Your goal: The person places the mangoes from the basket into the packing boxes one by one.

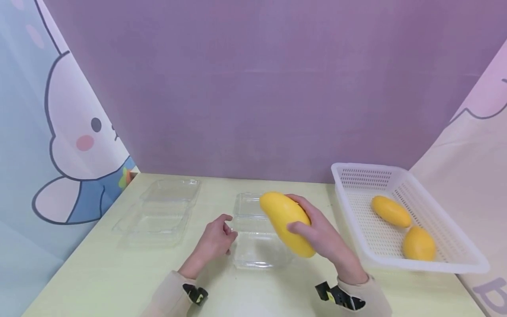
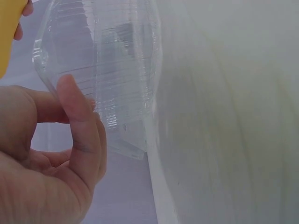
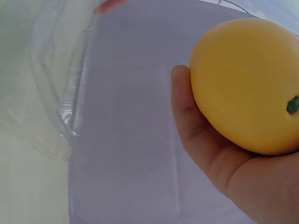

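A yellow mango [image 1: 282, 219] is gripped in my right hand [image 1: 322, 231], raised over the right part of an opened clear plastic clamshell box [image 1: 253, 253]. In the right wrist view the fingers curl under the mango [image 3: 243, 84], and a green stem spot shows at its end. At the box's left side is my left hand [image 1: 215, 240]. The left wrist view shows its thumb and bent forefinger [image 2: 77, 105] pinching the box's edge, with the other fingers curled.
Two more yellow mangoes, one longish [image 1: 391, 211] and one rounder [image 1: 419, 244], lie in a white perforated basket [image 1: 356, 237] on the right. Another opened clear box [image 1: 158, 220] stands on the table's left. A purple panel [image 1: 253, 88] rises behind the table.
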Available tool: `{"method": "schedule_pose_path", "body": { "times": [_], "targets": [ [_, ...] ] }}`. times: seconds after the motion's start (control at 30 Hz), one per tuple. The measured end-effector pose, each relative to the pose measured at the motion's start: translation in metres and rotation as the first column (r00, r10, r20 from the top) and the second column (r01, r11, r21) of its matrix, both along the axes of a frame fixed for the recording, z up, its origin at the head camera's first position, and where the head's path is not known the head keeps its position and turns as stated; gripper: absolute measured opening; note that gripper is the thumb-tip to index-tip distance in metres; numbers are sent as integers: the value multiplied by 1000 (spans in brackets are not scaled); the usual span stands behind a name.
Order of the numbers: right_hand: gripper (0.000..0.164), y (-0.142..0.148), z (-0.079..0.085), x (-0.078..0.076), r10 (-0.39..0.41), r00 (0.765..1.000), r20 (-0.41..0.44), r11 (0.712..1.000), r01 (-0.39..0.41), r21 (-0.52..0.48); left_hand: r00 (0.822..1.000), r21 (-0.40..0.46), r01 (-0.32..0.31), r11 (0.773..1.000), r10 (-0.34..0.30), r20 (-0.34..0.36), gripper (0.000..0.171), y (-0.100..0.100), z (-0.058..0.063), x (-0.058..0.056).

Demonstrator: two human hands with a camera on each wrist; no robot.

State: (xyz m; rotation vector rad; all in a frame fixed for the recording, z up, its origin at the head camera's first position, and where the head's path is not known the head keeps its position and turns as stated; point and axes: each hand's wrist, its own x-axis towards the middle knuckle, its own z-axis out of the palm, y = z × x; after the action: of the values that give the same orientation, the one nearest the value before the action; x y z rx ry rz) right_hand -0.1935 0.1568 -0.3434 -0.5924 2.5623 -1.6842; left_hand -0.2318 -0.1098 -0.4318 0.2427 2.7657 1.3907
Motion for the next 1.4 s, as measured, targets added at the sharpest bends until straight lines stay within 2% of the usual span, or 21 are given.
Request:
{"method": "schedule_pose_path", "body": {
  "times": [0.13, 0.53, 0.93, 1.4],
  "targets": [
    [57, -4, -5, -4, 11, 1000, -14, 1000, -11, 6, 1000, 0, -3, 1000, 3, 9, 49, 0, 1, 0],
    [60, -10, -18, -11, 18, 1000, 16, 1000, -18, 16, 1000, 8, -5, 1000, 5, 30, 50, 3, 1, 1],
    [61, -20, -30, -15, -11, 1000, 21, 988, 8, 153, 1000, 1, -5, 1000, 5, 24, 50, 3, 3, 2],
    [68, -29, -45, -18, 67, 998, 6, 969, -66, 240, 999, -1, -5, 1000, 5, 32, 50, 3, 4, 3]
  ]
}}
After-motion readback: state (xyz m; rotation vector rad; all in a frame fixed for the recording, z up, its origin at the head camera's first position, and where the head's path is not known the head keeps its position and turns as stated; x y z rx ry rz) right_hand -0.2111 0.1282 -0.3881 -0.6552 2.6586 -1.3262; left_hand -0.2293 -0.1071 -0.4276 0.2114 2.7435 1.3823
